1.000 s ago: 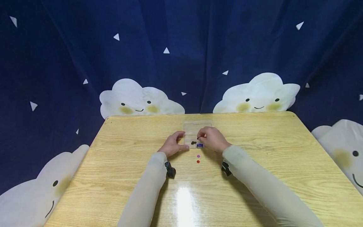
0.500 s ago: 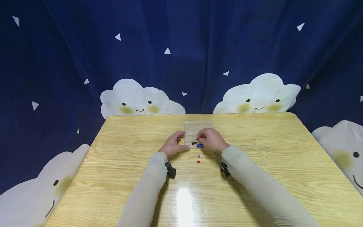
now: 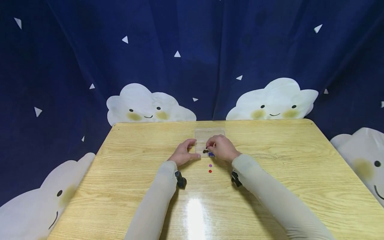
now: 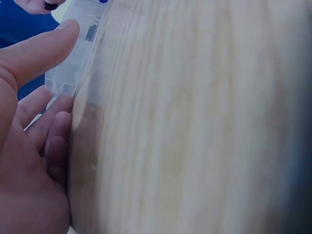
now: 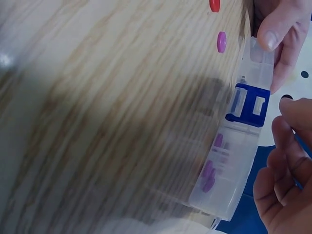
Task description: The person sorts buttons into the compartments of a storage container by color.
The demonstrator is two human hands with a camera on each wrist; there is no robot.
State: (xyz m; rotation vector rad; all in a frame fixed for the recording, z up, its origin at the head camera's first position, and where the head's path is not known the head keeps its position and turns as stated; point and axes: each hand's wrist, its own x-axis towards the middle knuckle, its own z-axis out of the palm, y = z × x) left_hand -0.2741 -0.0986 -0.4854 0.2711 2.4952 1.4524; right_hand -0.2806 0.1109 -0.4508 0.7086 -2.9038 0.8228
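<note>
A clear plastic compartment box [image 3: 201, 136] with a blue latch [image 5: 253, 105] lies on the table, its lid folded back. My left hand [image 3: 181, 153] holds the box's left end, thumb at the front corner and fingers at the side. Over the box, my right hand [image 3: 223, 147] pinches a small black disc [image 5: 286, 98] between thumb and index finger. Several dark pieces [image 3: 205, 151] sit in a front compartment left of the latch. Purple discs [image 5: 208, 176] show through the front wall, right of the latch. My right hand hides part of the box in the head view.
On the table in front of the box lie a purple disc [image 3: 210, 165] and, nearer me, a red disc [image 3: 210, 171]. The wooden table [image 3: 135, 143] ends at a dark blue curtain [image 3: 204, 60] with printed clouds.
My right hand has shifted slightly left over the box with the black disc, toward the compartment of dark pieces. My left hand has stayed at the box's left end.
</note>
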